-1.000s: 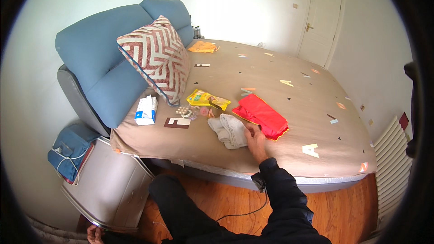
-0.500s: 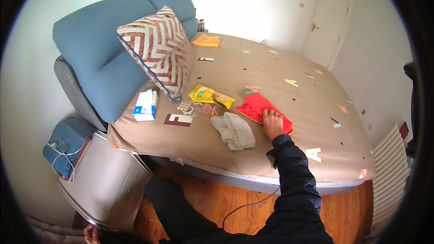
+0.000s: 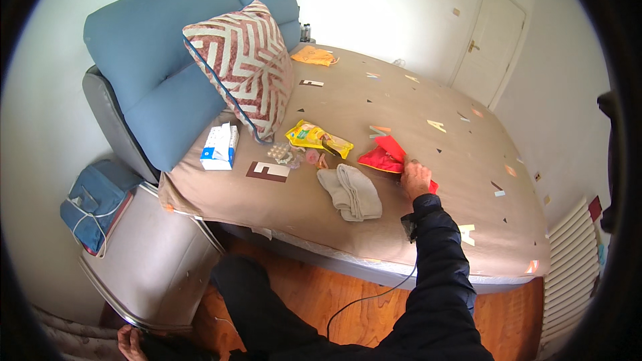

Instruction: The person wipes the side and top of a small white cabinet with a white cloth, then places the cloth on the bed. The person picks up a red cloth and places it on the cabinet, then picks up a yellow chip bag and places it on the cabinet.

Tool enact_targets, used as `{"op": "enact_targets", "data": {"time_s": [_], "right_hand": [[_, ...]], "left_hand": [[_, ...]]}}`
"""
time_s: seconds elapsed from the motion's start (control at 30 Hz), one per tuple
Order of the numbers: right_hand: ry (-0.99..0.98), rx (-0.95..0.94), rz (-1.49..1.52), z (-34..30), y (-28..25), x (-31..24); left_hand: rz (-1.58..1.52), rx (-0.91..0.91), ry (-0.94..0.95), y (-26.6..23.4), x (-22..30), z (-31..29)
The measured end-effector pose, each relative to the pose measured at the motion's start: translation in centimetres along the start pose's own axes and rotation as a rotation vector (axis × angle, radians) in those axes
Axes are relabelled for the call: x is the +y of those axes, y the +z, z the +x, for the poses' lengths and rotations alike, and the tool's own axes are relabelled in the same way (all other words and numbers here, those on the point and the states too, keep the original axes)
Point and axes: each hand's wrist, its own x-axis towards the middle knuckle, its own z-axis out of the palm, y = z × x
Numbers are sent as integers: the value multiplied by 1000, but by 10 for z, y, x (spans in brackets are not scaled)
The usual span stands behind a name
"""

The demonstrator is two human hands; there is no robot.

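My right hand [image 3: 416, 178] reaches over the bed and is closed on a red fabric piece with yellow edging [image 3: 382, 159]; part of it is hidden under the hand. One red flap stands up beside my fingers. Left of that lies a folded beige cloth [image 3: 349, 192]. Farther off are a yellow plastic packet [image 3: 318, 138], a pill blister pack [image 3: 279, 152] and a small pinkish item [image 3: 312, 156]. Down at the lower left edge, my left hand [image 3: 128, 343] shows curled fingers next to dark fabric; whatever they hold is hidden.
On the bed [image 3: 468, 180] stand a tissue box [image 3: 219, 150] and a patterned cushion [image 3: 244, 70] against the blue headboard [image 3: 160, 33]. An orange cloth [image 3: 314, 55] lies at the far side. A grey bench [image 3: 150, 254] bears a blue bag [image 3: 97, 204] with a white cable.
My right hand has gone from lying on the red fabric to gripping it, and the fabric has bunched with a flap lifted. The view has shifted slightly.
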Motion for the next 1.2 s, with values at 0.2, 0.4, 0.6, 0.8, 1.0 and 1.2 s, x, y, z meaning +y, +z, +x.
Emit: {"op": "enact_targets", "data": {"time_s": [0.2, 0.4, 0.6, 0.8, 1.0, 1.2], "right_hand": [[124, -100, 257, 0, -48, 25], [171, -150, 716, 17, -134, 22], [-179, -199, 1295, 1, -231, -75], [-845, 141, 960, -126, -257, -260], [-1220, 108, 815, -239, -230, -351], [-1360, 33, 1190, -199, -259, -355]], "left_hand": [[-89, -29, 49, 6, 0, 13], [-97, -136, -94, 46, 59, 5], [-187, -841, -38, 143, 128, -1], [-840, -924, -19, 254, 129, -27], [-1191, -415, -270, 211, 77, -35], [-1264, -200, -482, 193, 49, -33]]}}
